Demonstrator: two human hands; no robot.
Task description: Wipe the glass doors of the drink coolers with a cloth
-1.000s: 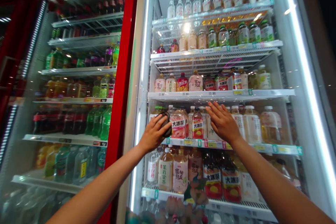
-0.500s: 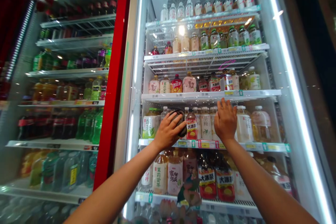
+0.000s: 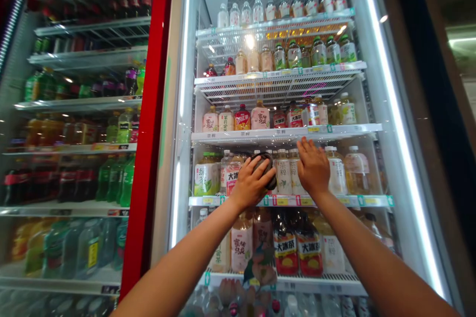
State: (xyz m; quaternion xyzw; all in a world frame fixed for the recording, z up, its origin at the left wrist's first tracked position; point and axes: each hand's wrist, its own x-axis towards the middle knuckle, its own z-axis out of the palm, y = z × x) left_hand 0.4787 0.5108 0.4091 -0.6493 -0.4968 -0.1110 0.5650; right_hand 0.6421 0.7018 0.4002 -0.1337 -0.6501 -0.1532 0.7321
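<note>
Head view: left hand [image 3: 251, 182] grips a dark round object [image 3: 268, 172], fingers spread over it, in front of the bottle row on the fourth shelf [image 3: 223, 201] of the lit cooler [image 3: 168, 104]. Right hand [image 3: 313, 166] is open and empty, palm toward the same row, right of the object; contact with the cooler front cannot be told

L hand [image 3: 251, 183] & R hand [image 3: 313, 168] bare; forearms [image 3: 195, 252] bare.
</note>
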